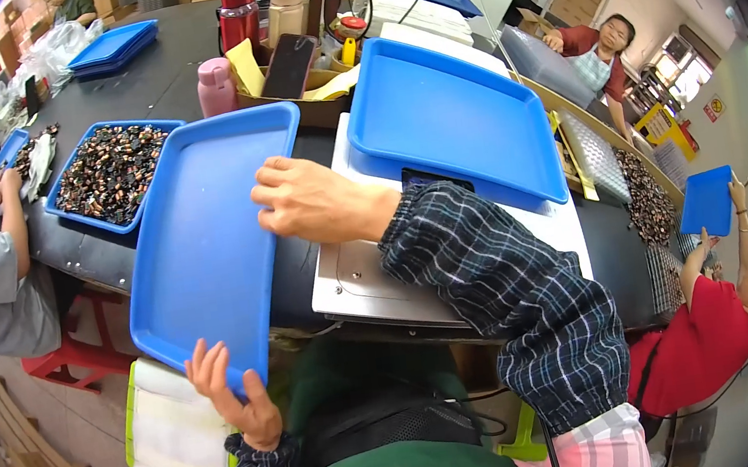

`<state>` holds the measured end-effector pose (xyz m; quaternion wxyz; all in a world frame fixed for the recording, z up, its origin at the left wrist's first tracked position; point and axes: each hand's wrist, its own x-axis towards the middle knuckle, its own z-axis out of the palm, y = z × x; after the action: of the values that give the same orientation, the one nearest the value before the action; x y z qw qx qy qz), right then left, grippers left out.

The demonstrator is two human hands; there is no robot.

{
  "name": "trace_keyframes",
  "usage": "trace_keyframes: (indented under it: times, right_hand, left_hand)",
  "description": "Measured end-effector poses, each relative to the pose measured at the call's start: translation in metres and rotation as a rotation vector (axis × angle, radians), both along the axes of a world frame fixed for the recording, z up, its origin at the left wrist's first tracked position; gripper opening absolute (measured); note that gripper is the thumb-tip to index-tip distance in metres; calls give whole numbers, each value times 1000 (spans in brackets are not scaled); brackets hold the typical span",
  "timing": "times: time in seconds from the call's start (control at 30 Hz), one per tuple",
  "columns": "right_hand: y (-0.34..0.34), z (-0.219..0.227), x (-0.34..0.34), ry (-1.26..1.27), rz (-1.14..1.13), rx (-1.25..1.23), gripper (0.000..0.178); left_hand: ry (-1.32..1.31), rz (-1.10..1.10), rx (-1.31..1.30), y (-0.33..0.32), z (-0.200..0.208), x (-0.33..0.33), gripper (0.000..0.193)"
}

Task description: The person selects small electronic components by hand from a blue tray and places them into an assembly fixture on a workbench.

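Note:
A bare blue plastic tray [203, 228] slants in front of me, its far end beside the table items and its near end jutting past the table edge. My right hand [318, 201] reaches across with curled fingers closed over the tray's right rim. At the near end, my left hand [235, 398] has its fingers spread and the thumb apart, against or just in front of the near rim; contact is hard to make out. To the right, a second blue tray [453, 119] rests on a white and metal flat-topped device [371, 281], partly over a dark display.
A blue tray of small dark and copper-coloured parts [111, 174] stands at left. Behind are a pink bottle [216, 86], a phone [289, 67] in a cardboard box and flasks [239, 20]. Stacked blue trays [113, 46] sit far left. Co-workers are on both sides.

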<state>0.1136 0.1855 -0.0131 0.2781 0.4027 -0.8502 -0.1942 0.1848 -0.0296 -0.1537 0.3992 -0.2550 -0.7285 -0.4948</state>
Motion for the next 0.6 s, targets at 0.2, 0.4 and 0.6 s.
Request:
trace_keyframes:
  times: [0.2, 0.4, 0.6]
  right_hand:
    - [-84, 36, 17, -212, -191, -276, 25]
    - [-43, 44, 53, -22, -326, -486, 31]
    - [43, 42, 141, 813, -1100, -237, 71]
  left_hand:
    - [-99, -232, -181, -72, -7, -16, 8]
    - [24, -443, -187, -53, -21, -71, 10]
    - [67, -484, -215, -50, -32, -105, 12]
